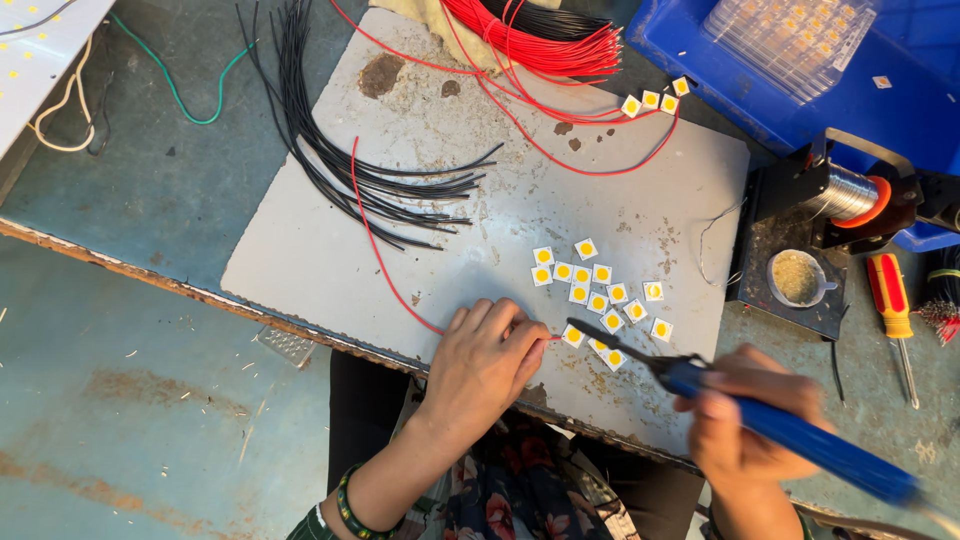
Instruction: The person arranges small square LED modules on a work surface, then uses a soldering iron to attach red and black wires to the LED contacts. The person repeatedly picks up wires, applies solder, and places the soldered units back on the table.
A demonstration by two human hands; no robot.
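My left hand (485,358) rests palm down on the grey work board (330,250), fingers pinching the end of a long red wire (375,250) against a small white square chip with a yellow centre (572,336). My right hand (745,420) grips a blue-handled soldering iron (790,432); its dark tip (580,327) touches that same chip. Several more such chips (600,290) lie in a loose cluster just beyond the tip.
A bundle of black wires (340,160) fans across the board's left. Red wires (540,40) and three chips (652,98) lie at the far edge. At right stand a solder spool (850,192), a small flux pot (798,277), a red screwdriver (890,300) and a blue tray (720,70).
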